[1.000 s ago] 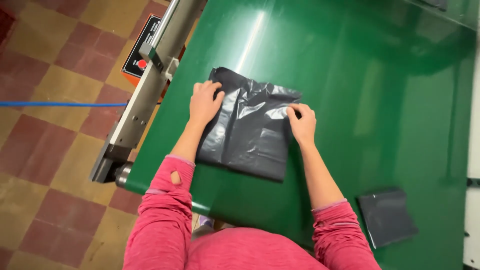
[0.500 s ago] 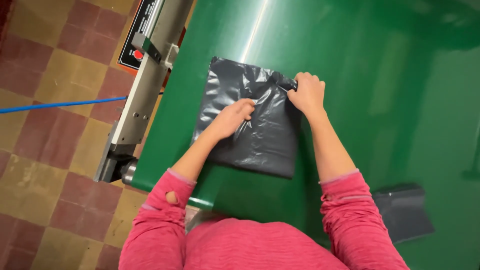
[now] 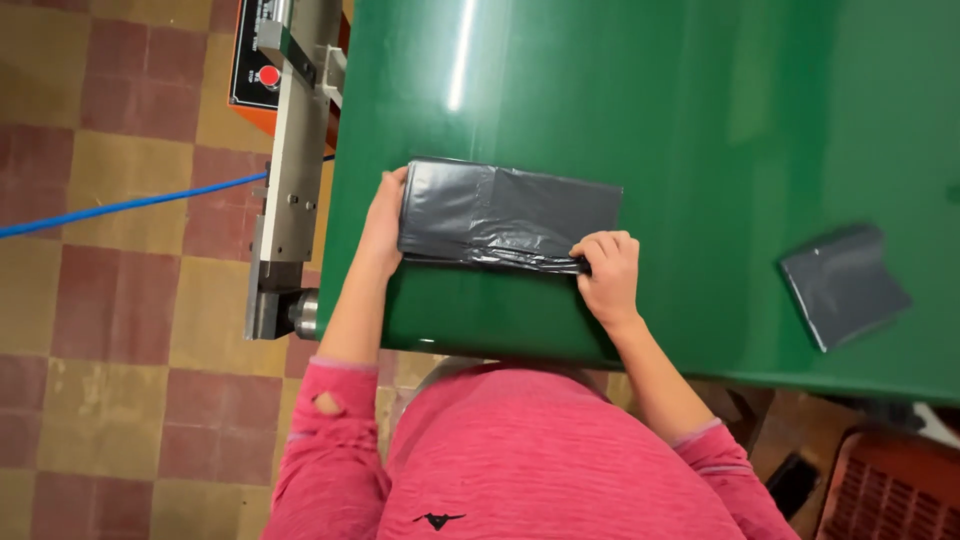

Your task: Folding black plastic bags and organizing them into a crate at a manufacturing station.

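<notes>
Seen from my head camera, a dark grey plastic bag [image 3: 508, 213] lies folded into a long flat rectangle near the front edge of the green table [image 3: 700, 110], its long side running left to right. My left hand [image 3: 382, 222] presses against the bag's left short end, fingers laid flat along that edge and touching it; the fingertips are partly hidden behind the plastic, so I cannot tell whether they curl under it. My right hand [image 3: 606, 275] sits at the bag's lower right corner, fingers bent over and pinching the crinkled front fold of the plastic against the table. Both of my arms wear pink sleeves [image 3: 520, 460], the left one with a small hole near the cuff.

Well apart to the right, a second, smaller folded grey bag [image 3: 843, 285] rests on the same green surface, turned at an angle, with one corner lifted slightly. Along the table's left side runs a metal machine bar [image 3: 292, 190], with a black panel and a red button [image 3: 268, 75] near its far end. A blue cable [image 3: 120, 207] crosses the red and yellow checkered floor tiles [image 3: 110, 350] toward the machine. A reddish grated crate [image 3: 890, 490] shows at the lower right, below the table's edge.
</notes>
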